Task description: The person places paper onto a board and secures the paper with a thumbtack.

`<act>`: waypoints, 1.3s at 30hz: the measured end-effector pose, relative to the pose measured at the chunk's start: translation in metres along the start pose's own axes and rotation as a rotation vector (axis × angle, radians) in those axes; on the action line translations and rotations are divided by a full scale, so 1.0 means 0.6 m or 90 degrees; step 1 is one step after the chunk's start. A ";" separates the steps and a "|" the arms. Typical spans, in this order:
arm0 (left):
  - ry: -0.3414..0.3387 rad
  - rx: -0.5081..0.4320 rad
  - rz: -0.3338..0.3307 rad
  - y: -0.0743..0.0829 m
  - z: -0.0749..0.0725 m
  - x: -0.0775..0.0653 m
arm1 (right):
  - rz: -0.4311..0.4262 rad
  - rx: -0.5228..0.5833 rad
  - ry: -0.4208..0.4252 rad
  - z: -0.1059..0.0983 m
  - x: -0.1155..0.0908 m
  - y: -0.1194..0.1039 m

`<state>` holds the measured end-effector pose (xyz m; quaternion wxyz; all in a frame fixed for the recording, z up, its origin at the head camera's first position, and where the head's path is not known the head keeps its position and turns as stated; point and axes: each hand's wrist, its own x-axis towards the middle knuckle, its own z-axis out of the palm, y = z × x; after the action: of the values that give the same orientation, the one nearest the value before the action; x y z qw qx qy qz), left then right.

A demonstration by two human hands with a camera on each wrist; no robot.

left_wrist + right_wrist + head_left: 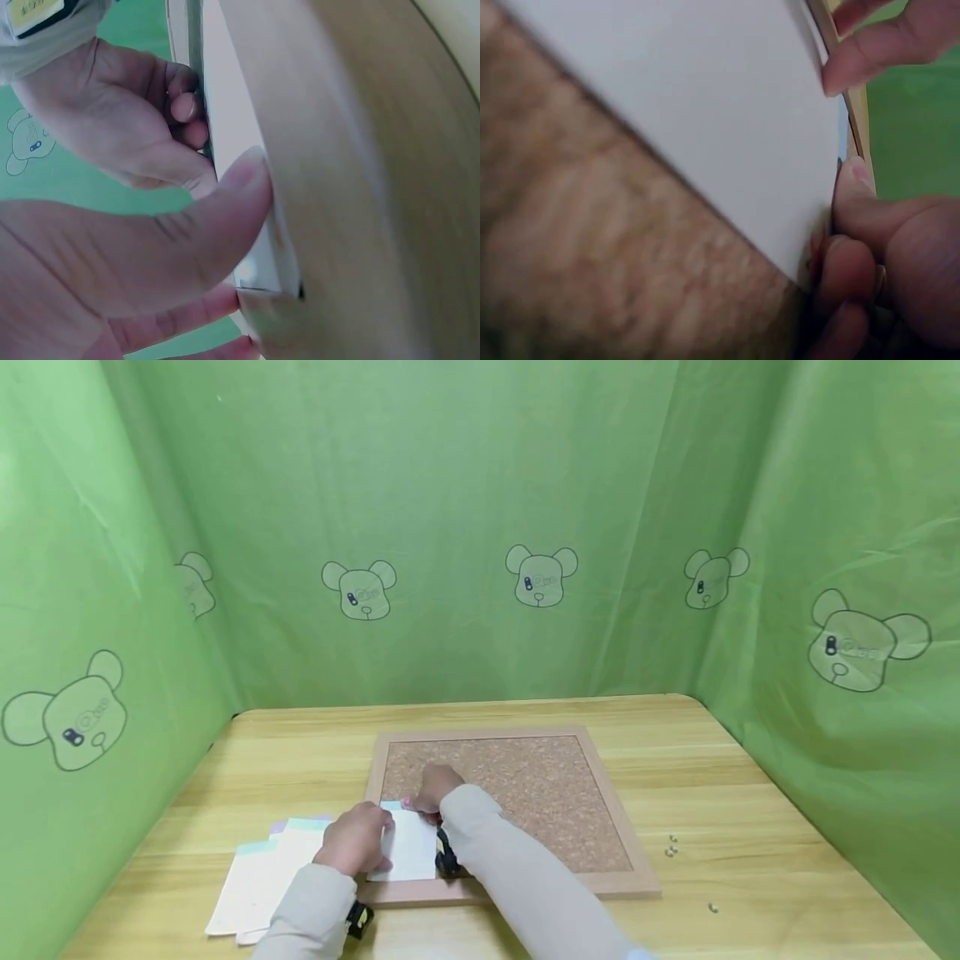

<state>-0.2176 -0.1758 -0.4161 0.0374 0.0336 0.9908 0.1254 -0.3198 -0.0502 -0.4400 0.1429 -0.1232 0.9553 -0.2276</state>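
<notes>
White and thin, the sheet (412, 847) lies at the near left of the cork board (517, 793), inside the wood frame (616, 810), with a blue strip (392, 805) along its far edge. The left hand (356, 839) has a loose grip, not closed on anything: thumb and fingers are spread along the left edge of the sheet, and in the left wrist view the thumb rests right beside the frame. The right hand (438, 785) is at the far right corner of the sheet, its fingers curled in towards the thumb; whether that grip pinches the paper or some small item cannot be told, as the fingers hide it.

The sheet looks like paper: very light, bendy, easy to crease or tear, and apt to slide on the board if left unpressed. It would be best taken by its edges or a corner, with a flat fingertip to steady it rather than a hard squeeze.

More sheets (247, 889) lie overlapping on the worktop (720, 793) left of the board, with blue and purple strips at their far ends. To the right of the board are a few tiny bits (671, 851), too small to identify
</notes>
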 end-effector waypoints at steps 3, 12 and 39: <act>-0.005 -0.008 -0.002 -0.001 0.001 0.002 | -0.003 0.013 0.003 0.001 -0.002 0.005; -0.016 -0.021 0.017 0.005 0.006 0.009 | -0.083 0.001 0.035 0.002 -0.009 0.039; -0.230 -0.891 0.693 -0.065 -0.022 0.018 | -0.086 0.593 -0.267 -0.127 -0.084 0.137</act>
<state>-0.2318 -0.2157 -0.4141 0.1400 0.4864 0.5140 0.6926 -0.3119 0.0663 -0.4025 0.3558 -0.1508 0.6934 -0.6081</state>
